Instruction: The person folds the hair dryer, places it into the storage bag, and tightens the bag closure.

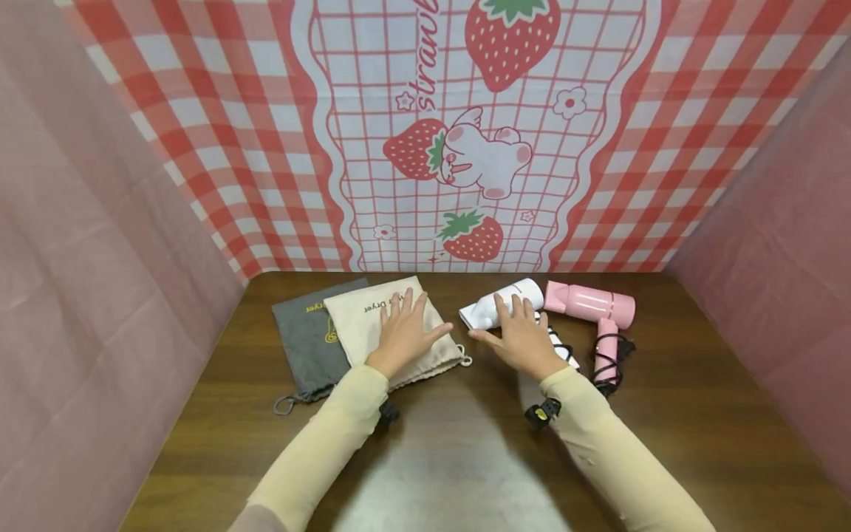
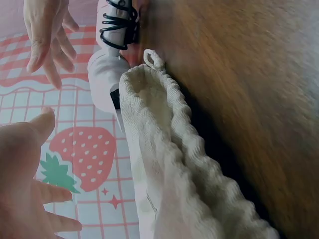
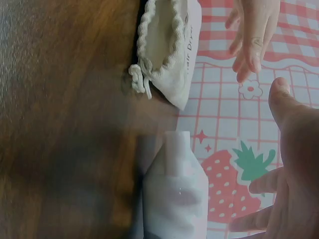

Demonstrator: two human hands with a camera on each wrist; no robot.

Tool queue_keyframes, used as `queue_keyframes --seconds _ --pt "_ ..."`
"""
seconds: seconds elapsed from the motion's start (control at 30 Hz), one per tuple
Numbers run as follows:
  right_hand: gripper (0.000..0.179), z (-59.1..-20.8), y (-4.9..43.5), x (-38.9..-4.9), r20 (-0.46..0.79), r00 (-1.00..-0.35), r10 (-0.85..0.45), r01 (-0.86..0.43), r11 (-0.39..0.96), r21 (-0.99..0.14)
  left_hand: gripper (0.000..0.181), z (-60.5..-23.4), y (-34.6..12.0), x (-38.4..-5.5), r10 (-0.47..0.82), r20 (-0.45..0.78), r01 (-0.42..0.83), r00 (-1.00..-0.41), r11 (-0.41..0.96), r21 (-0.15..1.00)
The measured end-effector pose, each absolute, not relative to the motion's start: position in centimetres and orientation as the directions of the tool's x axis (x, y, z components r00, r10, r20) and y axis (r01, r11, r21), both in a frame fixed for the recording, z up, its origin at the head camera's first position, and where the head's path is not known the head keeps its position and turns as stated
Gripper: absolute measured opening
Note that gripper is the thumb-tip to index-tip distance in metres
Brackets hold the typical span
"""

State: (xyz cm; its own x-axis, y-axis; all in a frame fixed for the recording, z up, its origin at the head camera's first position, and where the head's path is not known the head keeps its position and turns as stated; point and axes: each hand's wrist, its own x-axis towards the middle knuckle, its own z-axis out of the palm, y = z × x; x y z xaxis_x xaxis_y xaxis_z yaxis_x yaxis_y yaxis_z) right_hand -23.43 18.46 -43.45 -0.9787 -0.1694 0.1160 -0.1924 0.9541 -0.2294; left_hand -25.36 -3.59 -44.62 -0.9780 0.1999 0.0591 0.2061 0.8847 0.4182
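Observation:
My left hand [image 1: 404,334] is held with fingers spread above a cream drawstring bag [image 1: 355,314] printed "Hair Dryer"; in the left wrist view the hand is apart from the bag. The bag's gathered mouth [image 2: 174,144] gapes a little. Partly beneath it lies a grey drawstring bag [image 1: 299,347] with yellow print. Over a white hair dryer [image 1: 525,292] my right hand [image 1: 525,343] hovers, its fingers also spread. A gap shows between that hand and the dryer's body [image 3: 177,209] in the right wrist view. The hand hides part of the dryer's handle, which has black cord wound round it.
To the right lies a pink hair dryer [image 1: 592,304], black cord wrapped round its handle [image 1: 606,355]. All of these lie on a brown wooden table [image 1: 425,458]. A strawberry-print cloth [image 1: 425,207] hangs behind, with pink curtains [image 1: 764,258] at both sides.

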Motion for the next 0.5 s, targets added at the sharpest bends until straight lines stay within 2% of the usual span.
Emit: queue_keyframes --seconds 0.3,0.5 --pt "0.091 -43.3 20.0 -23.4 0.101 -0.982 -0.159 -0.178 0.956 -0.232 0.091 -44.9 -2.1 -26.3 0.238 0.039 0.229 -0.970 0.854 0.467" --pt "0.093 -43.2 21.1 -23.5 0.111 -0.984 -0.140 -0.163 0.956 -0.244 0.088 -45.2 -1.1 -26.9 0.275 0.086 0.276 -0.958 0.791 0.545"
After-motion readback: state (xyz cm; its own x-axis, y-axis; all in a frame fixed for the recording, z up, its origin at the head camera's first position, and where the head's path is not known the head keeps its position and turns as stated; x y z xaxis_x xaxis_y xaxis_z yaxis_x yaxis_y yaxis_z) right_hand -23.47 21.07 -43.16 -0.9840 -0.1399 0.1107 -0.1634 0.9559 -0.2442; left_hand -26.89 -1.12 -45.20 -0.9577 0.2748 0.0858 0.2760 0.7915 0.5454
